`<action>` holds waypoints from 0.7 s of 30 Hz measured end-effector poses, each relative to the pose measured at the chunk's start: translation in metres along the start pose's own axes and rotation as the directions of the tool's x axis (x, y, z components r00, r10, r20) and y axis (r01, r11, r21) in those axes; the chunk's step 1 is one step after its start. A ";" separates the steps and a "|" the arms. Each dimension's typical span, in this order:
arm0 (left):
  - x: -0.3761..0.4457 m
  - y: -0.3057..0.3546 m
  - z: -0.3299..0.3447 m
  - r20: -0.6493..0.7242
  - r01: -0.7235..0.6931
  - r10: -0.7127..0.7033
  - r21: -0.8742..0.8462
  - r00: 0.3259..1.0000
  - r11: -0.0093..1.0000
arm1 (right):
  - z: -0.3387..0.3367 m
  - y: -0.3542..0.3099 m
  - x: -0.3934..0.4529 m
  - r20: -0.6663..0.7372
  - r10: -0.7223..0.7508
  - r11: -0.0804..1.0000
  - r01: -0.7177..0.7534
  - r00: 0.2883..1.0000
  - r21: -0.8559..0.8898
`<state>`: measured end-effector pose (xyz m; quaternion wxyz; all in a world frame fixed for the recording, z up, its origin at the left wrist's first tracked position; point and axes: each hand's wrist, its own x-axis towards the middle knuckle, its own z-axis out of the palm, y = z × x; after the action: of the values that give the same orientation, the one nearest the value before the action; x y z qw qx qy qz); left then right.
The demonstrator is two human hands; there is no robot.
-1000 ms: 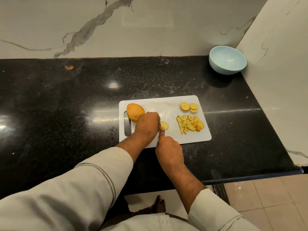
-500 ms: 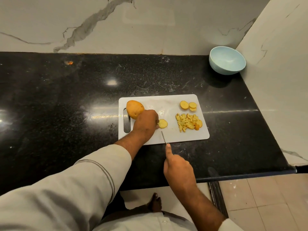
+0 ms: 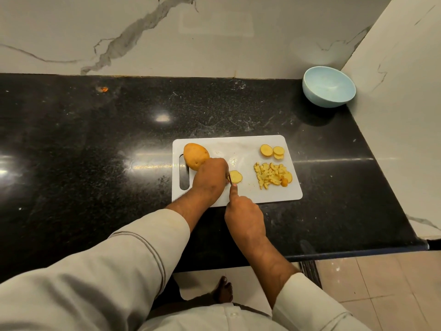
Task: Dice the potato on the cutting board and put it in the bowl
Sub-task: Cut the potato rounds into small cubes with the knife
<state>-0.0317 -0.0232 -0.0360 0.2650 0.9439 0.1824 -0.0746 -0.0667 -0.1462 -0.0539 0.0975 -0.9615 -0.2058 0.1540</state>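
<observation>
A white cutting board (image 3: 248, 144) lies on the black counter. On its left end rests the uncut part of a potato (image 3: 195, 156), and my left hand (image 3: 210, 179) grips its right side from above. My right hand (image 3: 243, 212) grips a knife (image 3: 229, 179), index finger stretched along the blade, which stands between my left hand and a freshly cut slice (image 3: 235, 176). A pile of diced potato (image 3: 273, 175) sits at the board's right, with three round slices (image 3: 272, 151) behind it. The light blue bowl (image 3: 328, 86) stands in the far right corner, with nothing visible inside.
A marble wall runs behind the counter and another closes its right side next to the bowl. The counter's front edge (image 3: 358, 253) is just below my right wrist, with tiled floor and my foot under it. A small orange scrap (image 3: 103, 89) lies far left.
My right hand, which had pulled back toward the counter edge with the knife, has moved forward again, bringing the blade down beside my left hand at the cut slice.
</observation>
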 end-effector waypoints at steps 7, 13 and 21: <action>0.001 0.004 -0.001 -0.025 -0.017 0.019 0.083 1.000 0.996 | 0.001 -0.004 0.008 0.035 -0.032 0.998 0.033 0.999 -0.054; 0.001 0.005 -0.001 -0.026 -0.019 0.022 0.131 0.999 0.991 | 0.000 0.000 0.007 0.052 -0.037 0.999 0.039 0.998 -0.030; -0.002 0.007 -0.001 -0.030 -0.015 0.019 0.129 0.999 0.992 | 0.008 0.014 -0.030 0.087 -0.033 0.997 0.039 0.996 -0.065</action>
<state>-0.0309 -0.0288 -0.0312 0.2015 0.9615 0.1734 -0.0692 -0.0903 -0.1706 -0.0569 0.0590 -0.9528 -0.2321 0.1865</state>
